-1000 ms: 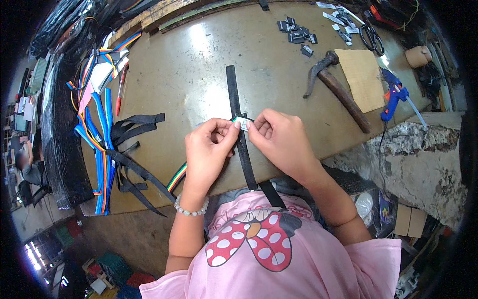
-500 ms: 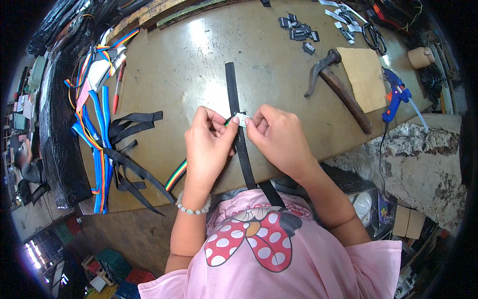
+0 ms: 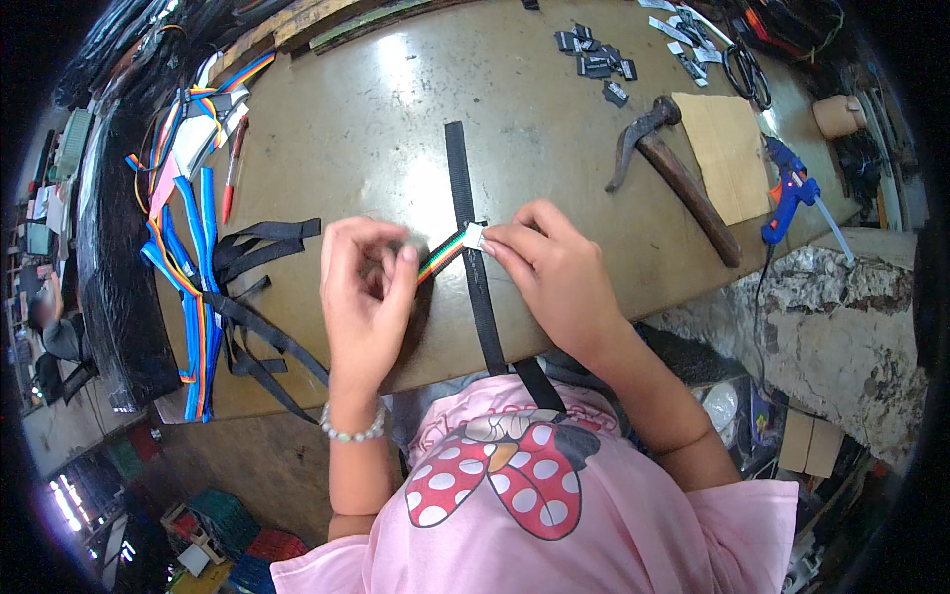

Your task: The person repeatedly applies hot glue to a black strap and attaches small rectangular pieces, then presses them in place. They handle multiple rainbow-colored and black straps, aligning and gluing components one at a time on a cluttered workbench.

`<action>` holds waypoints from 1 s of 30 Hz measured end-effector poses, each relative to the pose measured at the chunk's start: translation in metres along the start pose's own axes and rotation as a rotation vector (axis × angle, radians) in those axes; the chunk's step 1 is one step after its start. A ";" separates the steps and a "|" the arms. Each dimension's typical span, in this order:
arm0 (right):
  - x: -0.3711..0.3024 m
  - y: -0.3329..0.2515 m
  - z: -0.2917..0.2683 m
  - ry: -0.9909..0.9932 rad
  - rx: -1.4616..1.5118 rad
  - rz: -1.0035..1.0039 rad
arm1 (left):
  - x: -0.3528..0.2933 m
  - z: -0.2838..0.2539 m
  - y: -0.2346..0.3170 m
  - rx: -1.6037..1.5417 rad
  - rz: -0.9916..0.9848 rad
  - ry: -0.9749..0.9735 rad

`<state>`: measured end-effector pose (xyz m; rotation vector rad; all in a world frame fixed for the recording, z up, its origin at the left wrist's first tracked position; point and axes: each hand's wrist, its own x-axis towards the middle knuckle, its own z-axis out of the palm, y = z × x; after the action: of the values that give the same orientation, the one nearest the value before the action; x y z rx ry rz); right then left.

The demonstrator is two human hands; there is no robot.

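A black webbing strap (image 3: 479, 297) lies lengthwise on the table before me, its near end running down toward my lap. Across it rests a rainbow-striped ribbon (image 3: 442, 257), slanting down to the left. A small white label (image 3: 474, 237) sits where ribbon and strap meet. My right hand (image 3: 554, 272) pinches the label's right side between thumb and fingers. Just left of the strap, my left hand (image 3: 364, 297) has its thumb apart from loosely curled fingers, whose tips are blurred. The ribbon's lower part disappears behind that hand.
Blue and rainbow straps (image 3: 203, 297), black straps (image 3: 262, 243) and a red pen (image 3: 234, 173) lie at left. On the right are a hammer (image 3: 683, 193), cardboard (image 3: 720, 158), a blue glue gun (image 3: 789, 193) and scissors (image 3: 744, 74). Small black labels (image 3: 594, 59) are scattered at the back.
My left hand has let go of the label and moved left, uncovering the striped ribbon beside the strap. The right hand stays at the label.
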<state>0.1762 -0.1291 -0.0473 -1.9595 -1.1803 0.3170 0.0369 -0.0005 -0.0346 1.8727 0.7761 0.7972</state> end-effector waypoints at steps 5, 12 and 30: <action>0.001 0.001 0.000 -0.014 -0.002 -0.033 | -0.009 -0.006 0.002 0.075 -0.054 -0.372; 0.001 -0.003 -0.001 -0.021 -0.024 -0.027 | -0.005 0.008 -0.002 0.245 0.108 -0.271; 0.063 0.004 -0.013 -0.176 0.169 -0.220 | 0.006 0.020 0.001 0.281 -0.120 -0.158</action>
<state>0.2196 -0.0849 -0.0309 -1.6653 -1.4202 0.4649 0.0564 -0.0061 -0.0394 2.0858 0.9270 0.4761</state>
